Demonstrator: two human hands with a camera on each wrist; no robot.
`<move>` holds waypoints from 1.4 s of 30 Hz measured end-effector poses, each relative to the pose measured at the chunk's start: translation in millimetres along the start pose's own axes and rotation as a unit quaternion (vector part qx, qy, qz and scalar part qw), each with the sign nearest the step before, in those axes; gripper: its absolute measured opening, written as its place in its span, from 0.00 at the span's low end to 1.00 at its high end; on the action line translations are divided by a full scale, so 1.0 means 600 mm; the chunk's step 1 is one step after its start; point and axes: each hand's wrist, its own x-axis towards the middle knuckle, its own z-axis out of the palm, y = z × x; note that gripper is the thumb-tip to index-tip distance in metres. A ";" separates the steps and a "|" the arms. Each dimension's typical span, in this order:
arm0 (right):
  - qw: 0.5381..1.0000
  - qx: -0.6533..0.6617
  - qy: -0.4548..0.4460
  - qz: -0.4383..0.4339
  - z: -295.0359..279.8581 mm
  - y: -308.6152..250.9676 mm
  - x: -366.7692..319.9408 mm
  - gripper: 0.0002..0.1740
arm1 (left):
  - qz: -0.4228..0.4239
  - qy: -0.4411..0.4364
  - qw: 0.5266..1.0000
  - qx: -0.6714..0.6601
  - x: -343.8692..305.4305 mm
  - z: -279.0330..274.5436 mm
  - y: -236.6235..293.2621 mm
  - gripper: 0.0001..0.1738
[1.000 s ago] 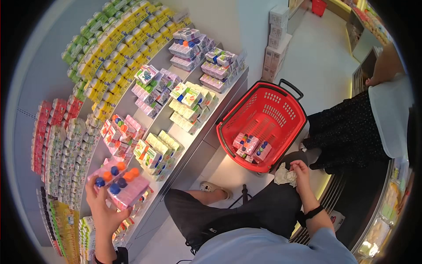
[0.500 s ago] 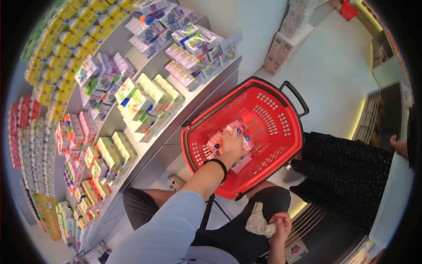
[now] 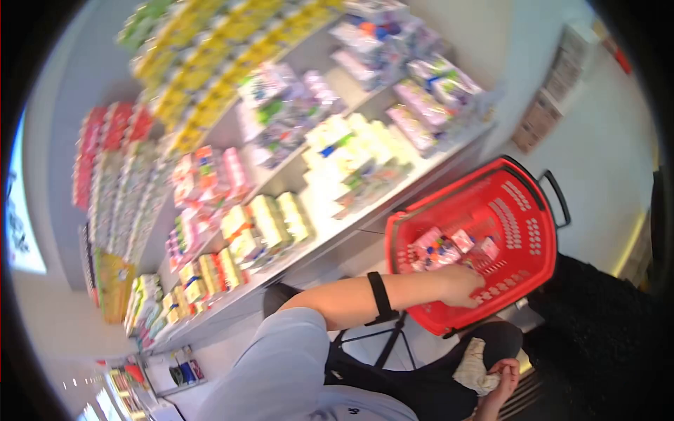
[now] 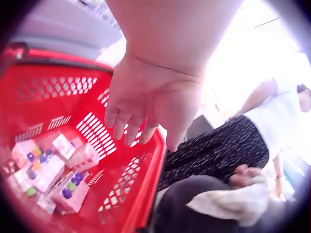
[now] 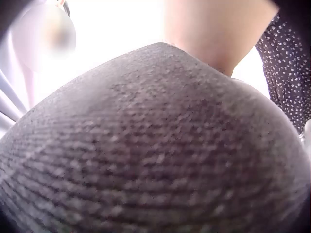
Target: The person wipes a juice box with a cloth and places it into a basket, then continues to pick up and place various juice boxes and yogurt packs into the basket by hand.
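Note:
My left hand (image 3: 460, 284) reaches over the near side of the red basket (image 3: 540, 242), with nothing in its grip. In the left wrist view the hand (image 4: 150, 107) hangs above the basket wall (image 4: 92, 107), palm showing and fingers loosely bent. Pink packs (image 4: 48, 172) with blue, orange and green caps lie together on the basket's bottom, apart from the hand. Down by the knee, my right hand (image 3: 500, 384) holds the edge of a crumpled pale cloth (image 3: 476, 368) between curled fingers. Dark knitted fabric (image 5: 160, 145) fills most of the right wrist view, hiding that hand.
Tiered shelves on the left carry yellow packs (image 3: 210, 77), cream packs (image 3: 351, 154) and pink packs (image 3: 210, 175). White boxes (image 3: 551, 98) are stacked beyond the basket. A person in a dark speckled skirt (image 4: 228, 150) stands beside it. A black stand (image 3: 390, 340) is below.
My left hand carried capped pink packs from beside the shelf into the basket, let go and drew back to its near side. The head view has swung, and the cloth stays with my right hand.

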 end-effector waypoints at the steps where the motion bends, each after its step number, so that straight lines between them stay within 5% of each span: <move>1: 1.000 -0.024 -0.008 -0.013 0.004 0.003 0.000 0.07 | 0.036 0.040 0.999 0.007 -0.075 -0.028 0.024 0.32; 3: 0.999 0.014 -0.042 0.000 -0.035 0.047 0.010 0.09 | 0.019 0.085 0.996 0.001 -0.234 -0.091 0.069 0.31; 4: 0.990 -0.126 -0.061 -0.035 -0.001 -0.004 -0.001 0.15 | 0.008 0.128 0.992 0.006 -0.312 -0.110 0.079 0.30; 9: 0.986 -0.147 -0.050 -0.052 0.073 -0.015 -0.038 0.17 | -0.072 0.351 0.933 -0.036 -0.683 -0.143 0.091 0.25; 11: 0.980 -0.178 -0.055 -0.066 0.078 -0.007 -0.041 0.18 | -0.169 0.468 0.868 -0.002 -0.834 -0.128 0.040 0.19; 14: 0.976 -0.203 -0.039 -0.073 0.092 -0.005 -0.052 0.19 | -0.372 0.628 0.682 0.033 -1.060 -0.080 -0.113 0.15; 16: 0.978 -0.193 0.001 -0.075 0.117 -0.015 -0.071 0.20 | -0.466 0.604 0.626 0.163 -1.152 -0.031 -0.210 0.23; 19: 0.986 -0.163 -0.009 -0.023 0.130 -0.017 -0.069 0.20 | -0.509 0.518 0.647 0.232 -1.198 0.068 -0.443 0.30; 20: 0.984 -0.175 -0.005 -0.012 0.131 -0.015 -0.067 0.20 | -0.610 0.445 0.653 0.058 -1.172 0.038 -0.312 0.33; 26: 0.980 -0.196 0.003 -0.038 0.107 -0.006 -0.096 0.20 | -0.532 0.530 0.658 0.055 -1.210 0.079 -0.367 0.40; 27: 0.981 -0.188 -0.004 -0.052 0.113 -0.006 -0.101 0.21 | -0.569 0.510 0.645 0.021 -1.214 0.070 -0.372 0.43; 30: 0.981 -0.163 0.038 0.093 0.120 -0.021 -0.102 0.21 | -0.628 0.478 0.610 -0.075 -1.199 0.013 -0.307 0.59; 33: 0.987 -0.131 0.023 0.090 0.131 -0.027 -0.114 0.22 | -0.642 0.506 0.571 -0.072 -1.207 0.016 -0.310 0.58; 37: 0.982 -0.187 -0.027 -0.024 0.130 -0.020 -0.122 0.22 | -0.605 0.498 0.621 -0.008 -1.247 0.042 -0.371 0.51; 38: 0.983 -0.183 -0.025 -0.017 0.148 -0.030 -0.138 0.23 | -0.601 0.504 0.619 0.017 -1.249 0.045 -0.362 0.39; 42: 0.983 -0.184 -0.005 0.002 0.152 -0.031 -0.133 0.23 | -0.629 0.458 0.625 -0.065 -1.254 0.027 -0.381 0.48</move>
